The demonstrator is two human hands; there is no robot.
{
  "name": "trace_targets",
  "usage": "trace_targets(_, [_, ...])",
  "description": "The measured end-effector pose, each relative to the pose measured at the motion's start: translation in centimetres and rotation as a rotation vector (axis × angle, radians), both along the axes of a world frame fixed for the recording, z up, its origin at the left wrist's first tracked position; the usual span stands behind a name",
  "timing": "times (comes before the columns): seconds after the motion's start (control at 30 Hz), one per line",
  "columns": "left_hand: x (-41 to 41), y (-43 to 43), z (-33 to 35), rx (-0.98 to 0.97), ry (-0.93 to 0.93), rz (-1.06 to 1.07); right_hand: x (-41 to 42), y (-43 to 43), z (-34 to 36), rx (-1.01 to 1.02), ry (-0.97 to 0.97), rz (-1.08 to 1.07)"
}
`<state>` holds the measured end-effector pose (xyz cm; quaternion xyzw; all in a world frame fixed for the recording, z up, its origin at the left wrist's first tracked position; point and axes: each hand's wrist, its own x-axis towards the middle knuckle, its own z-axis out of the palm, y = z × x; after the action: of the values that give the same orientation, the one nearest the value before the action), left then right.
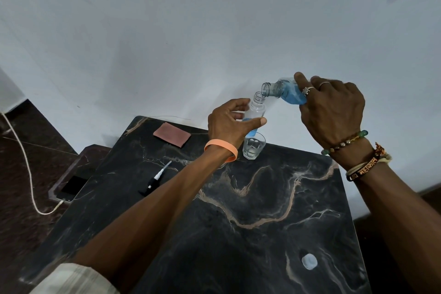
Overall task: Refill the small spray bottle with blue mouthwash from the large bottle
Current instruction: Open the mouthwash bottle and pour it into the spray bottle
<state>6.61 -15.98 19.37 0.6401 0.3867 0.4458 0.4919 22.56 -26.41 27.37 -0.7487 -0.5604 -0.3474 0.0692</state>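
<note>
1. Clear plastic, uncapped and tilted, the small spray bottle (256, 108) sits between the left hand's (229, 122) curled fingers and thumb.
2. The right hand's (334, 107) fingers wrap the large bottle (274, 89), tipped with its mouth just beside the small neck and blue mouthwash (293, 96) pooled inside.
3. Below stands a glass tumbler (254, 147) on the black marble table (238, 222).
4. A spray pump head (154, 180) lies to the left and a white cap (309, 261) nearer the front.
</note>
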Motion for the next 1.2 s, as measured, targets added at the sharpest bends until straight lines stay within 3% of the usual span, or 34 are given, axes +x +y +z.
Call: trace_targets(1.2, [-0.06,0.09,0.07,-0.002,-0.004,0.002,-0.27,0.22,0.24,0.009,-0.009,-0.004])
